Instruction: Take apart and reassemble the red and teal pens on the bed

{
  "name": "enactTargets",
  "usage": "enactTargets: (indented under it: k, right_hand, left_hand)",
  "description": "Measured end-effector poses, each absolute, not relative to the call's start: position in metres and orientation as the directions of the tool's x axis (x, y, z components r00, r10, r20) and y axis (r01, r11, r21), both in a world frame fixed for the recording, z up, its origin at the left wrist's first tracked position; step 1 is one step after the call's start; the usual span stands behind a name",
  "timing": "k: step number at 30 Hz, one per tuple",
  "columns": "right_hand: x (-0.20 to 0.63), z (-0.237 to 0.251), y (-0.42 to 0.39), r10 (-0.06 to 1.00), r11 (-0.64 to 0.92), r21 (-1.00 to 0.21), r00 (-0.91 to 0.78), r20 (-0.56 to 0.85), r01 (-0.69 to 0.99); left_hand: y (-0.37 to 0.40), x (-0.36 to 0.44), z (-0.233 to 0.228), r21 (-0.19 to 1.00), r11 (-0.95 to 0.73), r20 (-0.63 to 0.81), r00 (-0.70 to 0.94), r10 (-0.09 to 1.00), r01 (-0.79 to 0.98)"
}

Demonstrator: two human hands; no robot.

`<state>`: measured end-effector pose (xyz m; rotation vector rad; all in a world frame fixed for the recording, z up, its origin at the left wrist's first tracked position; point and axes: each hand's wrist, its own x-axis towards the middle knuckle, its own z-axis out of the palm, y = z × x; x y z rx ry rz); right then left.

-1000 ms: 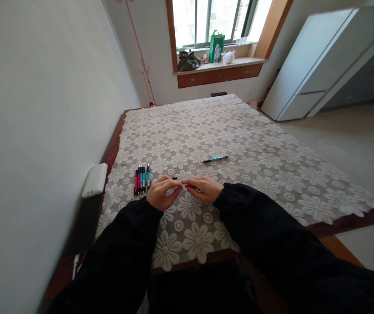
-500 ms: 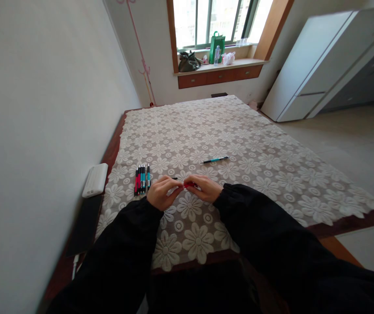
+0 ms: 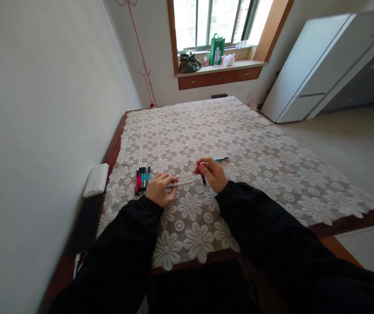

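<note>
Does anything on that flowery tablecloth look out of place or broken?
One pen is apart: the left hand holds a thin refill, the right hand the red barrel. A teal pen lies away from the pen row.

Daylight comes from the window [image 3: 215,22] at the far end, blown out to white; the room is evenly bright, shadows soft and faint; wide-lens bending curves the wall [image 3: 43,109] and fridge [image 3: 321,61] at the edges; far corners look slightly smeared.
</note>
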<state>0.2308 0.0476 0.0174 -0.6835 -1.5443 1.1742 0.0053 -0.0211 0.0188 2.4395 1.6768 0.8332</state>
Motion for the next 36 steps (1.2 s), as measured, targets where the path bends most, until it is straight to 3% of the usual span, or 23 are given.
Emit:
enactTargets:
  k: [9,27,32,36]
  right_hand:
    - [0.232,0.019,0.044,0.871,0.414,-0.910,-0.287,0.399,-0.009]
    - [0.232,0.017,0.050,0.892,0.348,-0.936,-0.287,0.349,-0.058]
    - [0.231,0.012,0.053,0.879,0.436,-0.900,-0.220,0.422,0.018]
    - [0.233,0.009,0.056,0.854,0.489,-0.864,-0.271,0.445,0.123]
  left_hand:
    - [-0.018,0.003,0.013,0.330,-0.371,0.399,0.228,0.888,0.868]
    - [-0.016,0.000,0.010,0.318,-0.349,0.394,0.213,0.894,0.881]
    - [-0.015,0.000,0.010,0.331,-0.352,0.377,0.219,0.900,0.876]
    - [-0.014,0.000,0.010,0.335,-0.363,0.420,0.208,0.884,0.869]
